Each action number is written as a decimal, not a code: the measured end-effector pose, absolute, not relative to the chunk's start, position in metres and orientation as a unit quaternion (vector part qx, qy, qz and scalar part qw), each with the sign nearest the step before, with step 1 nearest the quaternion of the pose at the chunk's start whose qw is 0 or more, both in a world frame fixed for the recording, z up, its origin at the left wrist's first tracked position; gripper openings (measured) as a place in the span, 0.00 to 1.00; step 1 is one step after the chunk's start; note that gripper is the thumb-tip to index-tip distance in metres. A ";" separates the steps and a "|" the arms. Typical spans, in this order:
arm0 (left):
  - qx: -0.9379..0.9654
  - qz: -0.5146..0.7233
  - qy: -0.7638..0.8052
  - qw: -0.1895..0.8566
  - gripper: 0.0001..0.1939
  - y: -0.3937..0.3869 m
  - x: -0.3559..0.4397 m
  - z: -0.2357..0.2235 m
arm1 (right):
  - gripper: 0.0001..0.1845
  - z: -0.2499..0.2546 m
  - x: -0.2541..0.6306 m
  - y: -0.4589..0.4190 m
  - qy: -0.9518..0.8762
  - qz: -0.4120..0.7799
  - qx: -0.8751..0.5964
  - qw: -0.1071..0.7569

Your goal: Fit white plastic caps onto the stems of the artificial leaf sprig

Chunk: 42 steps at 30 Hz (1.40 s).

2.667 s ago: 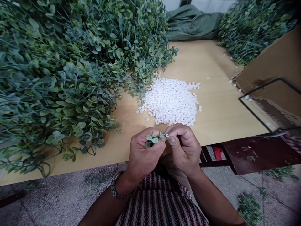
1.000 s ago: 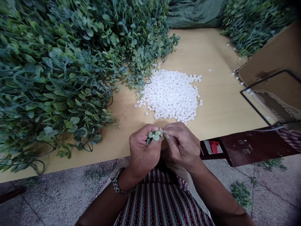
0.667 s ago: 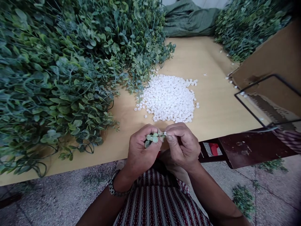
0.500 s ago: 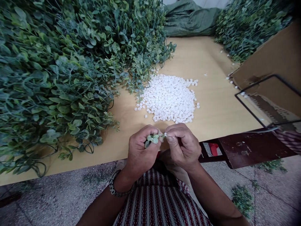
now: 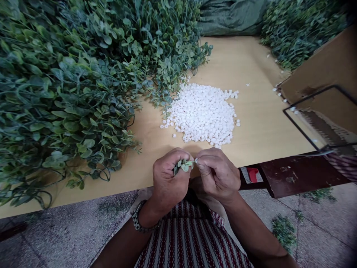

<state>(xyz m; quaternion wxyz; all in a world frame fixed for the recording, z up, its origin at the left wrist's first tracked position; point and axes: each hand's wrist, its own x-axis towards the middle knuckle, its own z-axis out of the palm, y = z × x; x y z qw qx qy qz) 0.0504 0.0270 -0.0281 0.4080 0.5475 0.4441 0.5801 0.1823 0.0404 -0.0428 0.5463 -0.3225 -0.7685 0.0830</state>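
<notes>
My left hand (image 5: 169, 178) is closed around a small sprig of artificial green leaves (image 5: 182, 165), held just over the near edge of the table (image 5: 259, 123). My right hand (image 5: 217, 175) pinches a tiny white piece (image 5: 196, 160) against the tip of the sprig's stem. Both hands touch each other above my striped lap. A heap of small white plastic pieces (image 5: 203, 112) lies on the table right behind my hands.
A big mound of artificial leafy sprigs (image 5: 69, 85) covers the table's left half. More greenery (image 5: 295, 29) and a grey-green sack (image 5: 228, 18) lie at the back. A cardboard box (image 5: 326, 78), a black wire frame (image 5: 306, 126) and a dark brown bench (image 5: 301, 175) stand on the right.
My hands have stayed together on the sprig with only slight finger shifts. The view has wobbled a little; nothing on the table has moved.
</notes>
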 end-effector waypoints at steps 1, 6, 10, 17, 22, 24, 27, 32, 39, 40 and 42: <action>0.548 0.578 0.447 0.408 0.09 0.027 0.051 -0.029 | 0.11 -0.044 0.182 0.040 -0.769 0.069 -0.324 0.547; 0.546 0.579 0.453 0.402 0.10 0.027 0.052 -0.028 | 0.10 -0.048 0.179 0.037 -0.762 0.040 -0.333 0.555; 0.540 0.585 0.453 0.401 0.10 0.026 0.053 -0.026 | 0.10 -0.049 0.179 0.037 -0.765 0.042 -0.330 0.552; 0.521 0.565 0.460 0.445 0.08 0.026 0.049 -0.024 | 0.11 -0.047 0.181 0.036 -0.741 0.067 -0.344 0.573; 0.508 0.536 0.467 0.486 0.03 0.024 0.048 -0.019 | 0.12 -0.042 0.187 0.036 -0.746 0.108 -0.347 0.558; 0.479 0.546 0.457 0.513 0.03 0.023 0.049 -0.021 | 0.11 -0.041 0.190 0.035 -0.745 0.114 -0.349 0.557; 0.453 0.569 0.437 0.529 0.04 0.022 0.051 -0.025 | 0.11 -0.041 0.192 0.031 -0.744 0.111 -0.353 0.557; 0.496 0.552 0.437 0.509 0.06 0.025 0.050 -0.022 | 0.09 -0.040 0.198 0.023 -0.770 0.102 -0.370 0.510; 0.536 0.520 0.432 0.505 0.07 0.028 0.050 -0.018 | 0.04 -0.030 0.240 0.043 -0.807 0.041 -0.426 0.406; 0.532 0.514 0.445 0.504 0.07 0.028 0.051 -0.019 | 0.05 -0.029 0.245 0.047 -0.805 0.039 -0.438 0.397; 0.510 0.515 0.472 0.501 0.06 0.026 0.054 -0.020 | 0.07 -0.026 0.252 0.055 -0.811 0.027 -0.442 0.383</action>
